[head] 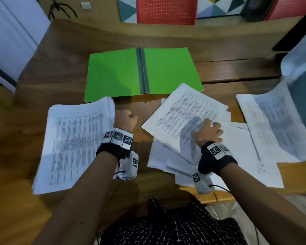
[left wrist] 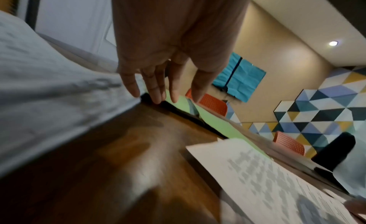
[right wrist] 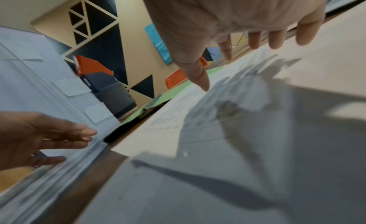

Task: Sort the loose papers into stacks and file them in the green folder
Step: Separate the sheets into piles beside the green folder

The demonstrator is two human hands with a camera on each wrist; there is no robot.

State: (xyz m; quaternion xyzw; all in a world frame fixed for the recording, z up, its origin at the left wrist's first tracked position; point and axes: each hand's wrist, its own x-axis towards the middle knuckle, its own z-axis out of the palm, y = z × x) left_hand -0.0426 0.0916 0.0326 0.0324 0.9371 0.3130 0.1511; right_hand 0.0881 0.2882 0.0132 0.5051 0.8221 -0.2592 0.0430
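While left hand steadies stack, green folder beyond.

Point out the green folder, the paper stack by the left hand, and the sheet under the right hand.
green folder (head: 113, 73): head view, on its left cover.
paper stack (head: 74, 138): head view, middle of the top printed page.
sheet (head: 182, 110): head view, printed area beyond the fingers.

The folder lies open behind a left paper stack and loose sheets to its right.
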